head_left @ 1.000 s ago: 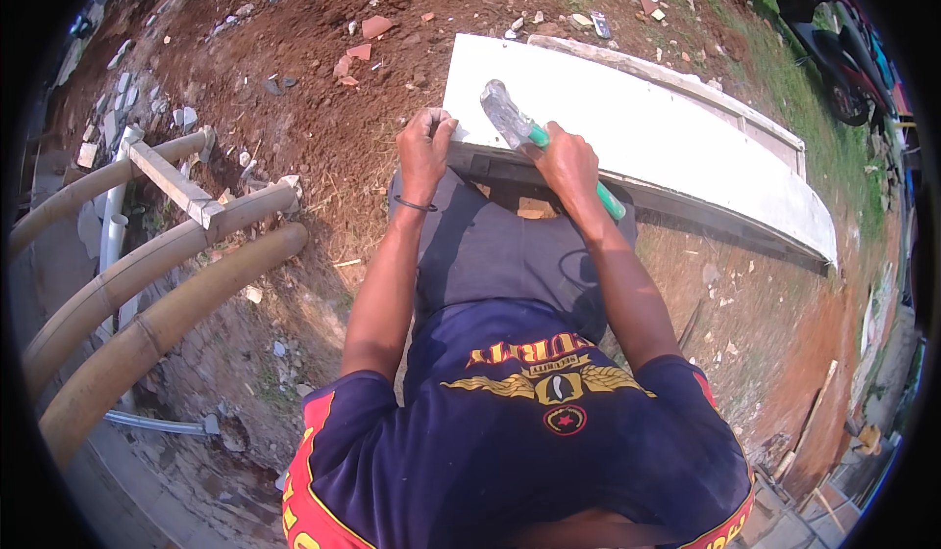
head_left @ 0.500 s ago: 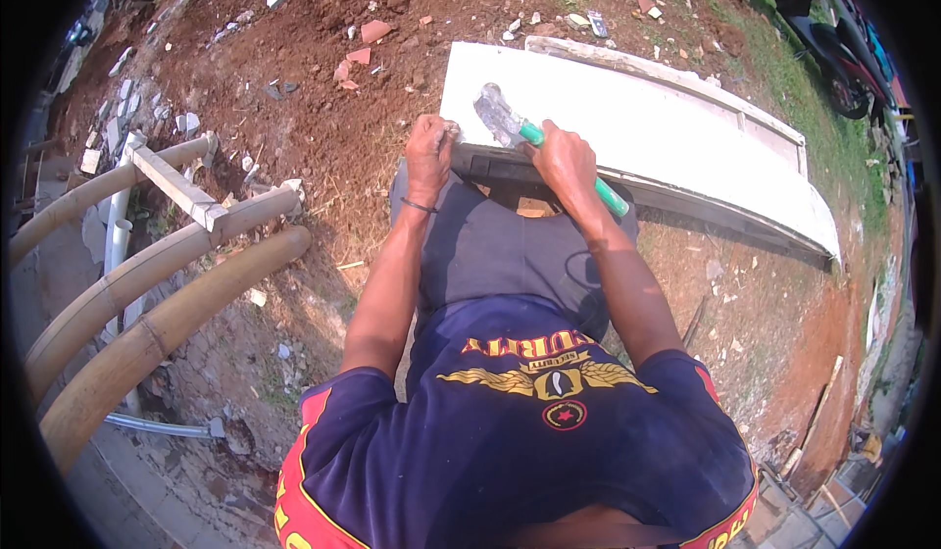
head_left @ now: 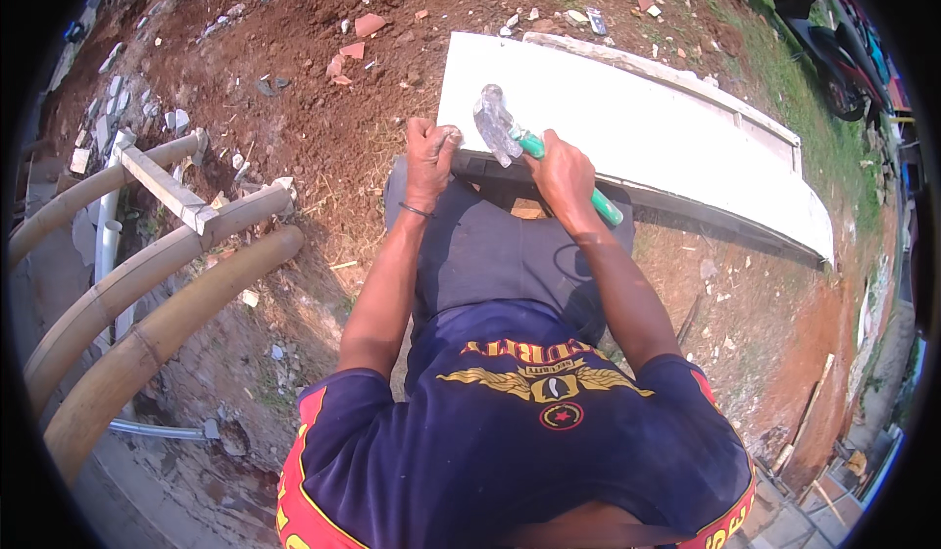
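A long white board (head_left: 627, 123) lies in front of my knees, its near left corner by my left hand (head_left: 429, 162). That hand is closed at the board's near edge, thumb and fingers pressed together. Whatever they may pinch is too small or hidden to make out. My right hand (head_left: 566, 178) grips a claw hammer by its green handle (head_left: 530, 144). The grey, worn hammer head (head_left: 497, 125) is over the board's left part, a short way right of my left hand. I cannot tell whether it touches the surface.
Bamboo poles (head_left: 167, 299) joined by a wooden crosspiece (head_left: 169, 188) stand on the left, with white pipe (head_left: 110, 235) beside them. Broken red tile (head_left: 369, 25) and rubble lie on the reddish soil. A motorcycle (head_left: 833, 54) is parked at the far right.
The hammer head has tilted slightly and looks sharper than before. My left hand stays closed at the board's corner. The whole view has shifted a little.
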Available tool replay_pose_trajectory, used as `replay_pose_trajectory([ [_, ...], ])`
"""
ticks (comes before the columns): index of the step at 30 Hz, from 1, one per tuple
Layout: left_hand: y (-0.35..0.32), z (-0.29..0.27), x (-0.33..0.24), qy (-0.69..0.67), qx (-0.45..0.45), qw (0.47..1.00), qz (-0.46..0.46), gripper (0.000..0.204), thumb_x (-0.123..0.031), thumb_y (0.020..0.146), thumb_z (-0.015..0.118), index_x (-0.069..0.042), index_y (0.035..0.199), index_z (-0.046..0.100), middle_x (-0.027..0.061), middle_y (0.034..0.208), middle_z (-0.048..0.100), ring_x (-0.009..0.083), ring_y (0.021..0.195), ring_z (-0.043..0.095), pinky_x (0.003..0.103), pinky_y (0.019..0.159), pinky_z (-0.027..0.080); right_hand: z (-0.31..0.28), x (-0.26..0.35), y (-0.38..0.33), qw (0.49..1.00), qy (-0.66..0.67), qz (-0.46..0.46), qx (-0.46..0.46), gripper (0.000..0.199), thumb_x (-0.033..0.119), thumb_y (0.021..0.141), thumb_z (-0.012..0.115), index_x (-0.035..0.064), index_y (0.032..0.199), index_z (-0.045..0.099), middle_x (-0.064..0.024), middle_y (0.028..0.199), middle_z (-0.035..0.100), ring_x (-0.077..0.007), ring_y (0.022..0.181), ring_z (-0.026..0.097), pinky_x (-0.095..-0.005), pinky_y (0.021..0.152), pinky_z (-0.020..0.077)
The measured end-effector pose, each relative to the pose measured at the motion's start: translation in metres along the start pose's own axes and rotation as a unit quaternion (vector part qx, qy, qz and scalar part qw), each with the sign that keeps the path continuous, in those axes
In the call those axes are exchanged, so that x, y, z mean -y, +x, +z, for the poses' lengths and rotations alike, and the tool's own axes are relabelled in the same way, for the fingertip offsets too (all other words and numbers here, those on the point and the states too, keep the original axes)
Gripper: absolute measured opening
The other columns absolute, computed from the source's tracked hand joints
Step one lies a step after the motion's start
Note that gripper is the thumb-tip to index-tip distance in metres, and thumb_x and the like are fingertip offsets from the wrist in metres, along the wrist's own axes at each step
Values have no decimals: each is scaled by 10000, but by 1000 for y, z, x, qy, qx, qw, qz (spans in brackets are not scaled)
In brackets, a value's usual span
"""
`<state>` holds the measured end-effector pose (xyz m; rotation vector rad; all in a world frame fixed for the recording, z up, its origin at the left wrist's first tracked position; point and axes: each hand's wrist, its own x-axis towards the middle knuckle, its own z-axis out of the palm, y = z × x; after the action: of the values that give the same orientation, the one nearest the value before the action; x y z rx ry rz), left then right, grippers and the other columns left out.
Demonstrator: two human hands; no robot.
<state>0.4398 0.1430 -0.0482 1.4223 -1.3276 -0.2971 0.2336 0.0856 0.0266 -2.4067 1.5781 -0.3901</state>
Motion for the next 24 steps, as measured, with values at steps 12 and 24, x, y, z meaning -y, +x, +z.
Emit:
replay_pose_trajectory([
  [12,-3,1,4,50,6,999,8,109,-139,884,666,-36,906,639,110,868,412,258,802,458,377,684,423,-66,44,-21,974,186,-112,61,395,313,922,632,-2,1158,595,-252,797,660,-445,792,653,-491,673,516],
  [24,1,1,8,43,7,999,26,98,-95,850,685,-48,929,651,108,875,416,261,809,466,374,705,436,-40,39,-28,990,130,-48,34,434,319,887,685,6,1173,590,-221,758,664,-435,740,658,-465,658,514],
])
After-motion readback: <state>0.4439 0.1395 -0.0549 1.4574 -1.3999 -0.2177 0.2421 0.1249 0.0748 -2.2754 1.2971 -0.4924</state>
